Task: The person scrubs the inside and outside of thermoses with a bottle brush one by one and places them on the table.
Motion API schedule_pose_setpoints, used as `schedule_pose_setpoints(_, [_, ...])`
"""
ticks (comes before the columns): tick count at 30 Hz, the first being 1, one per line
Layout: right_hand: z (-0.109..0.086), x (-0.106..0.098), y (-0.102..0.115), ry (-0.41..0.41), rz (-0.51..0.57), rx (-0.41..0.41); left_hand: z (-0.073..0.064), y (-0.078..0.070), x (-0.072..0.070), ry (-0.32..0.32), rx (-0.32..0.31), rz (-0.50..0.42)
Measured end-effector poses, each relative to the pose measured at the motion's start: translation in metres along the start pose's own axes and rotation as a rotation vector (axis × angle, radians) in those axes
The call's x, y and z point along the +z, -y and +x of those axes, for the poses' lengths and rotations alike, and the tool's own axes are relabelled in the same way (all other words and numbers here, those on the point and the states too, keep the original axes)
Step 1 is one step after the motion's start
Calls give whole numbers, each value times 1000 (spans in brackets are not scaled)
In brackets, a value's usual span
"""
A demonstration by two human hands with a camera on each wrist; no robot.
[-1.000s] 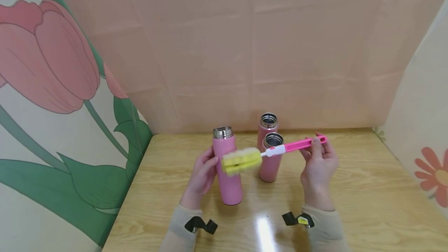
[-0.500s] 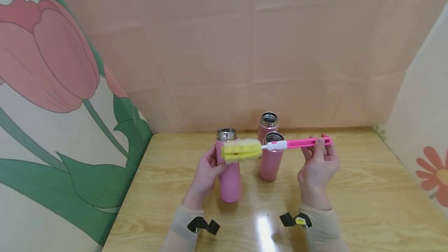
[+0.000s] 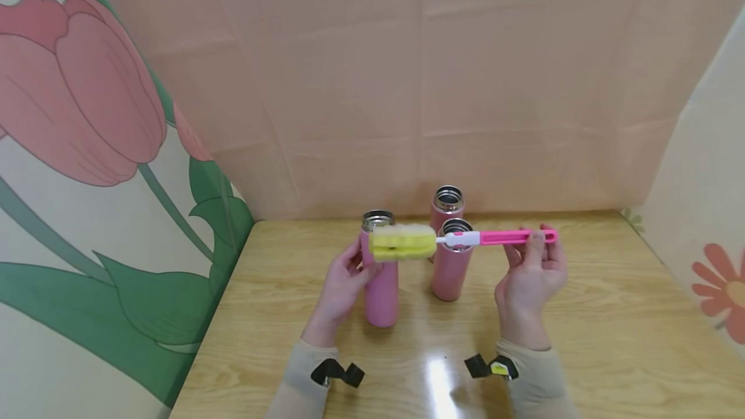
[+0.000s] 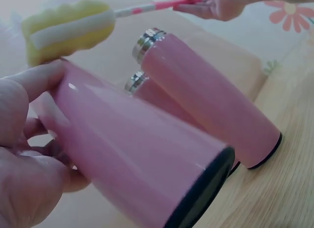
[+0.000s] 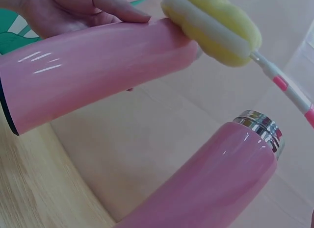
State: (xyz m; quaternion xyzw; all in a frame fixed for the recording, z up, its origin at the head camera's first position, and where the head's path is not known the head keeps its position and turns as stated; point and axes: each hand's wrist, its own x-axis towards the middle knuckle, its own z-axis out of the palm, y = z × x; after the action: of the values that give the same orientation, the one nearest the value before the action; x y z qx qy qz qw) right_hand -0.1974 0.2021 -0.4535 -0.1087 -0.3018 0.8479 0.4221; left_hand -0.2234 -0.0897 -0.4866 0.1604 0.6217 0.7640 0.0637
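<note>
My left hand [image 3: 343, 283] grips a pink thermos bottle [image 3: 381, 299], uncapped, with a bare steel neck. In the left wrist view its dark base [image 4: 206, 189] shows, raised above the table. With thumb and fingers, my right hand [image 3: 531, 283] pinches the pink end of a bottle brush [image 3: 462, 238]. The brush lies level in the air, its yellow sponge head [image 3: 403, 243] overlapping the upper part of the held bottle in the head view. In the right wrist view that sponge is right by the bottle's neck end, hiding the mouth.
Two more pink bottles stand without lids on the wooden table [image 3: 611, 315], a front one [image 3: 449, 277] and a back one [image 3: 445, 213] partly behind it. A peach-coloured sheet [image 3: 349, 83] hangs behind the table. Side walls carry painted flowers.
The brush has levelled out and shifted slightly right, its sponge head higher. The held bottle has straightened and risen a little, with my left hand's thumb now farther across it.
</note>
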Motion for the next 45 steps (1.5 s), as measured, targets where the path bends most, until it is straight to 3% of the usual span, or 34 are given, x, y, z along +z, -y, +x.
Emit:
schedule_pose_setpoints(5, [0,-2,0,-4,-26,-21,-1,0,1,19,-6,16])
schedule_pose_setpoints(14, [-2,1,-4,-10,-26,-60,-1,2,0,-20,23,7])
schedule_pose_setpoints(25, [-2,1,-4,10,26,-56,1,3,-2,-27,-34,38])
schedule_pose_setpoints(35, [3,-1,-3,58,7,32,-1,4,-6,-5,36,-97])
schedule_pose_setpoints(45, [11,-7,1,148,-152,166,0,0,-10,-14,49,-250])
